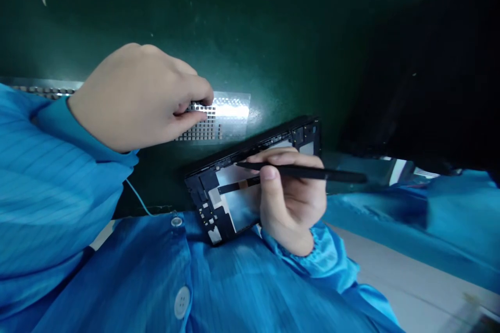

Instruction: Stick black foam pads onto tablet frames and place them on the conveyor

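Note:
My left hand [144,99] is at a clear sheet [232,109] carrying rows of small dark square pads. Its thumb and forefinger are pinched together over the pads; what lies between them, if anything, is too small to make out. In my right hand [292,203] is a pair of black tweezers [328,173], the pointed end facing left. That tip is over the upper inner edge of an opened tablet [246,208], whose battery, flex cable and boards show. The tablet lies tilted against the table's near edge, and my right hand covers part of it.
The green table [234,41] runs beneath everything. Another strip of pads [47,88] extends left under my forearm. A large dark shape [429,73] fills the right, with blue cloth [461,218] below it. A thin blue cord [136,197] hangs near my left sleeve.

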The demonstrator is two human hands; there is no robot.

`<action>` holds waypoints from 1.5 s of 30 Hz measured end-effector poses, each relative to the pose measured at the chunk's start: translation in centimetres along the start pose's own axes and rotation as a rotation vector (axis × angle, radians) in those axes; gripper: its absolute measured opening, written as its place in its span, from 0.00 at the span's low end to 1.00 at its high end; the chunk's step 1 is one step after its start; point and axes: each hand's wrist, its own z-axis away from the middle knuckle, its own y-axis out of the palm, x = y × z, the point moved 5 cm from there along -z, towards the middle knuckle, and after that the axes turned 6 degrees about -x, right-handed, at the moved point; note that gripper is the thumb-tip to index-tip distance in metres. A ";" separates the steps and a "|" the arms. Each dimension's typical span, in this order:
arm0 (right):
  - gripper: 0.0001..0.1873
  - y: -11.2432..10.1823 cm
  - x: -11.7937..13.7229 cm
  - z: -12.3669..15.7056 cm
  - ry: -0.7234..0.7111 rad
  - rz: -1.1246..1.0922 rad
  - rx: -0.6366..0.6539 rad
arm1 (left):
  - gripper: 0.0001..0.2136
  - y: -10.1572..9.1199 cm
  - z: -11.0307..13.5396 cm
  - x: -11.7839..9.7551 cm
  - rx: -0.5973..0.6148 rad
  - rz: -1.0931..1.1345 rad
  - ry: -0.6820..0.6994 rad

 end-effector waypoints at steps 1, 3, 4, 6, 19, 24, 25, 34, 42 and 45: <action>0.12 0.3 0.0 0.7 -0.040 0.015 0.006 | 0.18 0.0 0.1 0.0 0.000 -0.010 0.004; 0.13 0.7 -0.1 1.1 -0.101 0.035 0.021 | 0.18 -0.1 0.1 -0.1 -0.003 -0.030 0.017; 0.14 0.9 -0.1 1.1 -0.115 0.040 0.030 | 0.18 -0.1 0.2 -0.2 -0.009 -0.031 0.023; 0.15 1.0 0.1 1.0 -0.122 0.063 0.062 | 0.19 -0.2 0.2 -0.2 -0.026 -0.020 0.030; 0.11 4.5 -1.3 -10.7 -0.018 0.078 0.559 | 0.22 -0.1 0.1 0.2 -0.042 0.037 0.011; 0.17 5.2 -2.1 -11.3 0.088 0.043 0.600 | 0.21 -0.1 0.1 0.0 0.000 0.025 -0.014; 0.18 5.1 -2.0 -11.2 0.100 0.033 0.590 | 0.21 -0.1 0.1 0.0 0.010 0.016 -0.020; 0.19 5.3 -2.8 -12.0 0.135 0.025 0.627 | 0.20 -0.4 0.0 -0.1 0.031 -0.015 -0.019; 0.02 -2.7 -2.3 -7.2 0.059 0.019 0.024 | 0.28 -0.4 0.3 0.2 -0.057 0.072 0.008; 0.03 -4.6 -2.4 -3.5 -0.016 0.052 -0.164 | 0.31 -0.4 0.4 0.4 -0.100 0.086 0.007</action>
